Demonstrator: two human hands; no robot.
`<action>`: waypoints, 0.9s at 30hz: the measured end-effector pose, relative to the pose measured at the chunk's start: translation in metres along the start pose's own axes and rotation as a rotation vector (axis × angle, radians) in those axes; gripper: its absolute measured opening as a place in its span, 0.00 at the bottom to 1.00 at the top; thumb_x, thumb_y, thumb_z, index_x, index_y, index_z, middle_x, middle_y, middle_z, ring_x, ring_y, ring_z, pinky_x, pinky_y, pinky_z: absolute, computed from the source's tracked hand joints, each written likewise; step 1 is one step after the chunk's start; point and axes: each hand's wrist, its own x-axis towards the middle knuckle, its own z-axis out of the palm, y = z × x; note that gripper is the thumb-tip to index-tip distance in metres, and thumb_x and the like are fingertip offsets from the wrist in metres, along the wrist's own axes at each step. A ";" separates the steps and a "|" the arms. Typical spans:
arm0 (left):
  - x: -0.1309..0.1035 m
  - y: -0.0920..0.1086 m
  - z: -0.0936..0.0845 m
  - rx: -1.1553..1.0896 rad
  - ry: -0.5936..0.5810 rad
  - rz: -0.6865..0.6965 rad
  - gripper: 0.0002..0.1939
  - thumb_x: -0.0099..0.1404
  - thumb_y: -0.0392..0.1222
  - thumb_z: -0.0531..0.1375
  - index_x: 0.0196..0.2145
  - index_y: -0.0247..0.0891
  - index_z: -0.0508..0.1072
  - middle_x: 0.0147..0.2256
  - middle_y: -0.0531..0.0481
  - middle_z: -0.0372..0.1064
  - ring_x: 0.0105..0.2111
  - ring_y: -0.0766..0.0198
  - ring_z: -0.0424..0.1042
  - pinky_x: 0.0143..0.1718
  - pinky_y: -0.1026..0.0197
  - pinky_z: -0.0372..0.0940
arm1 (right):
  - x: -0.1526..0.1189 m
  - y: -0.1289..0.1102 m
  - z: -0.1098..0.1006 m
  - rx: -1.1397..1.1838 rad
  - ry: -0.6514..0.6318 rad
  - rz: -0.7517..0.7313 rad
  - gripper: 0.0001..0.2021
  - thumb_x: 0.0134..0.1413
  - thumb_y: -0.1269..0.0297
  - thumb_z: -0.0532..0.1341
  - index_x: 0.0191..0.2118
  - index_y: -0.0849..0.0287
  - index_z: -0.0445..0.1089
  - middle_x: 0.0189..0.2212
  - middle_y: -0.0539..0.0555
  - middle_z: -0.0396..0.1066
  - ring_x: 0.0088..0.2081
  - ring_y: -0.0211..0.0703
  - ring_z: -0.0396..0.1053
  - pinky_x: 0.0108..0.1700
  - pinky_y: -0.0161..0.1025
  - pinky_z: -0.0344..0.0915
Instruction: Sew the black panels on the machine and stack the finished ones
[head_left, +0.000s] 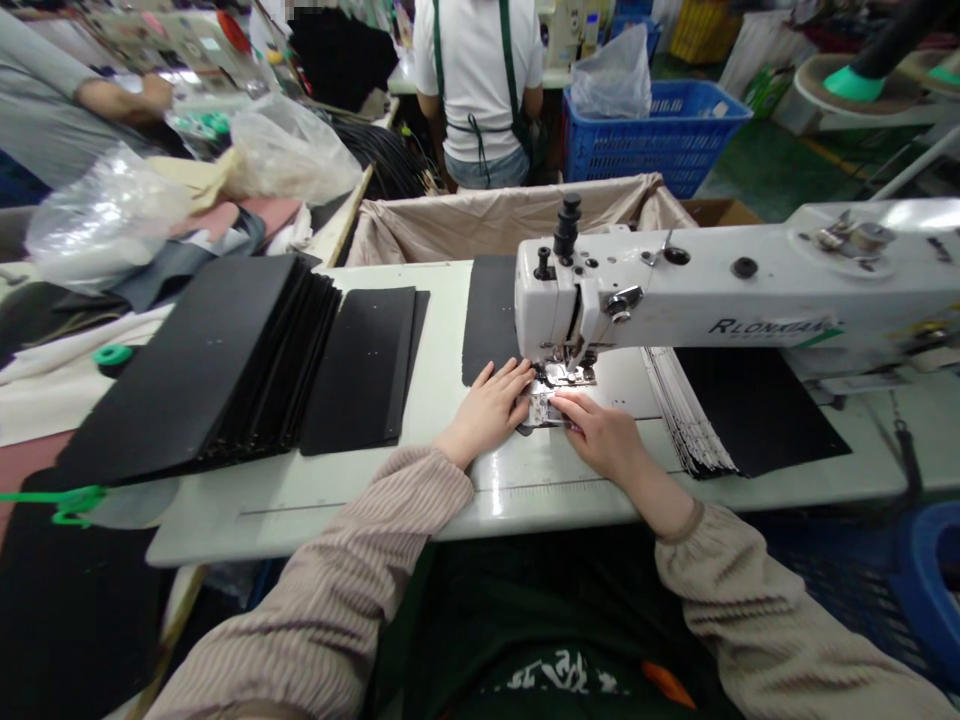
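Observation:
My left hand (491, 408) lies flat with fingers spread, just left of the presser foot (574, 376) of a white sewing machine (675, 285). Its fingertips reach the near edge of a black panel (489, 310), which lies partly behind the machine head. My right hand (604, 432) is at the near side of the foot, its fingers drawn together over the metal plate (541, 410). Anything between those fingers is too small to make out. Right of that hand, a stack of black panels with pale edges (757, 410) rests under the machine arm.
On the left stand a thick stack of black panels (187, 350) and a smaller pile (360, 365). A cloth-lined bin (450, 225) borders the table's far edge. Beyond are a blue crate (645, 140), a person in a white shirt (480, 80) and another person's arm (120, 100).

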 end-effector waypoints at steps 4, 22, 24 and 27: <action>-0.001 -0.003 0.004 -0.017 0.020 0.002 0.24 0.72 0.42 0.49 0.64 0.39 0.59 0.66 0.44 0.54 0.68 0.55 0.49 0.68 0.44 0.44 | -0.001 0.000 0.000 0.015 0.026 -0.005 0.21 0.63 0.66 0.52 0.61 0.51 0.63 0.60 0.52 0.66 0.48 0.45 0.72 0.43 0.39 0.67; -0.104 0.057 -0.018 0.283 0.187 -0.537 0.21 0.71 0.48 0.51 0.58 0.44 0.69 0.56 0.36 0.62 0.57 0.41 0.61 0.55 0.39 0.58 | -0.025 0.000 -0.027 0.077 0.057 -0.004 0.20 0.62 0.65 0.55 0.59 0.52 0.66 0.57 0.55 0.67 0.44 0.47 0.72 0.38 0.38 0.65; -0.151 0.057 -0.024 0.231 0.117 -0.512 0.19 0.72 0.45 0.51 0.57 0.46 0.70 0.59 0.38 0.60 0.61 0.41 0.58 0.57 0.37 0.56 | -0.048 0.002 -0.040 0.174 0.110 -0.023 0.20 0.61 0.66 0.55 0.58 0.53 0.66 0.56 0.55 0.68 0.46 0.47 0.71 0.42 0.38 0.66; -0.197 0.051 -0.035 0.092 -0.013 -0.443 0.18 0.73 0.42 0.49 0.56 0.48 0.69 0.63 0.44 0.57 0.66 0.43 0.51 0.61 0.33 0.51 | -0.091 0.006 -0.051 0.373 0.162 0.014 0.18 0.62 0.67 0.54 0.57 0.53 0.67 0.50 0.55 0.72 0.46 0.45 0.72 0.46 0.38 0.66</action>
